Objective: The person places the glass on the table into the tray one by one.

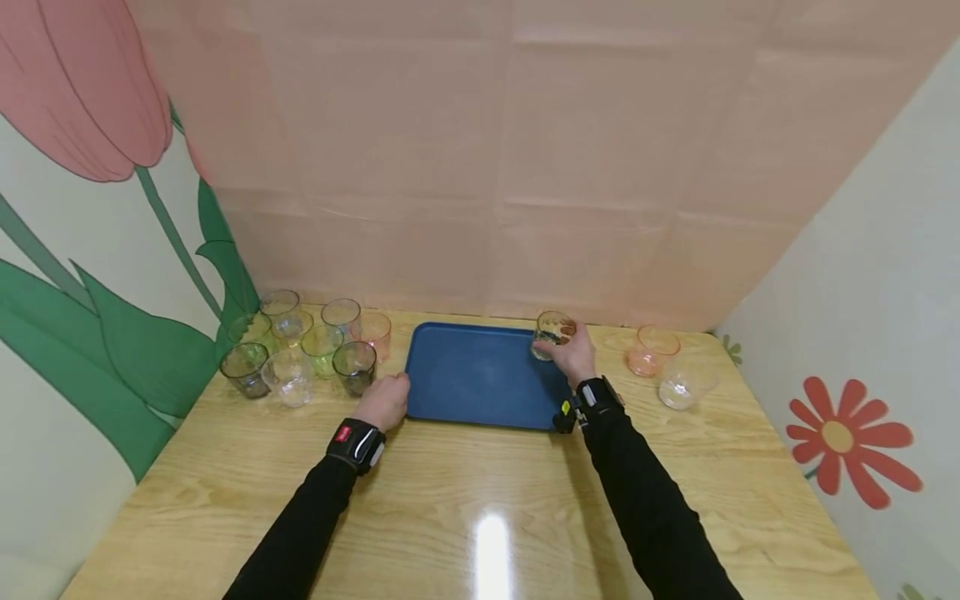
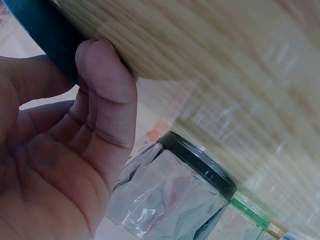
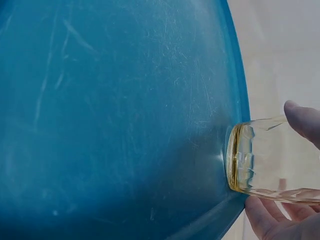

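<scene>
A blue tray (image 1: 480, 375) lies on the table. My left hand (image 1: 382, 402) pinches its left edge between thumb and fingers, as the left wrist view shows. With my right hand (image 1: 576, 357) I hold a pale yellow glass tumbler (image 1: 550, 335) upright at the tray's far right corner. In the right wrist view the tumbler's base (image 3: 240, 157) is at the tray surface, and thumb and fingers lie on opposite sides of the glass. Just left of my left hand stands a dark grey tumbler (image 1: 355, 367).
Several tinted tumblers cluster at the left, among them a pink one (image 1: 377, 333), a green one (image 1: 322, 350) and a clear one (image 1: 288, 379). Right of the tray stand an orange-pink tumbler (image 1: 652, 352) and a clear one (image 1: 681, 392). A covered wall (image 1: 495, 167) rises behind the table.
</scene>
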The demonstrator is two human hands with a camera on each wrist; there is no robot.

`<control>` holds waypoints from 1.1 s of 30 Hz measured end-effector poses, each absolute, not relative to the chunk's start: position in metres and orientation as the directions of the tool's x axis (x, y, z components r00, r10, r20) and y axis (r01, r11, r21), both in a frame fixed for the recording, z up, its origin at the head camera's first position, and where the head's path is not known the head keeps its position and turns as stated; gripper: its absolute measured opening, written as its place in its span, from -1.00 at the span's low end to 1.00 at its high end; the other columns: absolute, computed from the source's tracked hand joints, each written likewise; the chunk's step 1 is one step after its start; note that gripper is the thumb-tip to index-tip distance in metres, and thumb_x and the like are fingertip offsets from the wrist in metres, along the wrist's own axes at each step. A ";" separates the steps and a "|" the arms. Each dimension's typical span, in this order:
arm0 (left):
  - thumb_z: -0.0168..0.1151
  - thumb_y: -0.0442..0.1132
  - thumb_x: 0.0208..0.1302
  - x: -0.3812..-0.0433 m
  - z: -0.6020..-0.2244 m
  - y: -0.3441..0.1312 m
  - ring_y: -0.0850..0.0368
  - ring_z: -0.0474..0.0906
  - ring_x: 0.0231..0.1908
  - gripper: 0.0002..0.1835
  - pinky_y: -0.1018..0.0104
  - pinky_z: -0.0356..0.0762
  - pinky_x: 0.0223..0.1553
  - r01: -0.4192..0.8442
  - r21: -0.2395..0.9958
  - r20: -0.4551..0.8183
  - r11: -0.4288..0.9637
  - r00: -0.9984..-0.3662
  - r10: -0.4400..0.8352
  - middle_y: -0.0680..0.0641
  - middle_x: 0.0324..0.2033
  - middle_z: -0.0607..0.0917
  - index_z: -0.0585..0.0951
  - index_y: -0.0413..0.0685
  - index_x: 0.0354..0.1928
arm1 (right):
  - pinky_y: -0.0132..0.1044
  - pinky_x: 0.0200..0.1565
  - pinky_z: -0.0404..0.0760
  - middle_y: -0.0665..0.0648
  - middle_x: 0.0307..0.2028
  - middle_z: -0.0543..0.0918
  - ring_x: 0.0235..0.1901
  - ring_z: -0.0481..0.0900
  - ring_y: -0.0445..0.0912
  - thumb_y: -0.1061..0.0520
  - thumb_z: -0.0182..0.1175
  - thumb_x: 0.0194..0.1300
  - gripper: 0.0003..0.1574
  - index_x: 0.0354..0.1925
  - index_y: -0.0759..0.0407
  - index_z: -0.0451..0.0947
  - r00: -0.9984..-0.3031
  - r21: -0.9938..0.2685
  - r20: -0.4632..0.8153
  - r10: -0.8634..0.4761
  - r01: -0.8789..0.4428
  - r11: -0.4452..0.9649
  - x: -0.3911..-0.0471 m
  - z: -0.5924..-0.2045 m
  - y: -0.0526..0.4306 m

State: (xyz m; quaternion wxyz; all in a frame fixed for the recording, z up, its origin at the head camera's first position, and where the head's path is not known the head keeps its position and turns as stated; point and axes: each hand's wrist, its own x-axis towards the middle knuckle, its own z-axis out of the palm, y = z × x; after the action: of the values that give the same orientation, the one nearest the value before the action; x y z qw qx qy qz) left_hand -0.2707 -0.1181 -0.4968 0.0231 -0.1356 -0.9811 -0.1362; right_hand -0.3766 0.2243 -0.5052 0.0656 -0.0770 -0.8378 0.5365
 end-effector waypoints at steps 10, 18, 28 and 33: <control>0.19 -0.47 0.19 -0.273 -0.501 -0.118 -0.18 0.69 -0.35 -0.94 -0.03 0.63 -0.32 0.278 0.260 0.104 0.925 -0.960 0.259 -0.26 -0.42 0.70 0.57 -0.30 -0.28 | -0.11 -0.08 0.60 0.28 0.33 0.36 0.23 0.40 0.21 0.00 0.46 0.12 0.11 0.47 0.14 0.08 -0.979 -0.847 0.068 0.195 0.046 0.530 -0.388 -0.518 0.227; 0.20 -0.47 0.18 -0.274 -0.502 -0.118 -0.17 0.69 -0.36 -0.93 -0.02 0.63 -0.32 0.279 0.262 0.102 0.924 -0.960 0.261 -0.25 -0.43 0.69 0.57 -0.29 -0.28 | 0.05 -0.06 0.56 0.33 0.34 0.30 0.26 0.35 0.22 -0.04 0.48 0.09 0.19 0.48 0.15 0.02 -0.982 -0.893 0.059 0.179 0.028 0.449 -0.384 -0.517 0.227; 0.22 -0.47 0.16 -0.273 -0.500 -0.118 -0.19 0.69 -0.34 -0.91 -0.04 0.63 -0.30 0.281 0.261 0.103 0.924 -0.959 0.262 -0.27 -0.42 0.70 0.57 -0.30 -0.27 | 0.11 0.14 0.48 0.34 0.32 0.32 0.32 0.28 0.25 0.14 0.48 0.09 0.14 0.47 0.16 0.05 -0.978 -0.911 0.043 0.202 0.045 0.411 -0.380 -0.505 0.224; 0.21 -0.47 0.18 -0.274 -0.501 -0.118 -0.19 0.69 -0.34 -0.92 -0.03 0.63 -0.30 0.280 0.249 0.098 0.927 -0.960 0.263 -0.26 -0.42 0.70 0.57 -0.30 -0.26 | 0.09 0.25 0.44 0.33 0.35 0.33 0.33 0.30 0.22 0.14 0.49 0.07 0.17 0.48 0.14 0.05 -0.978 -0.906 0.018 0.206 0.071 0.417 -0.383 -0.504 0.225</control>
State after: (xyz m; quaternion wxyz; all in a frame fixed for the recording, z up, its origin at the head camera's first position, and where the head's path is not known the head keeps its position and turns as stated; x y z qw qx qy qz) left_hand -0.2736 -0.1181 -0.5010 0.0312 -0.1383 -0.9811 -0.1313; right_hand -0.3831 0.2249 -0.5042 0.0632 -0.0824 -0.8394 0.5334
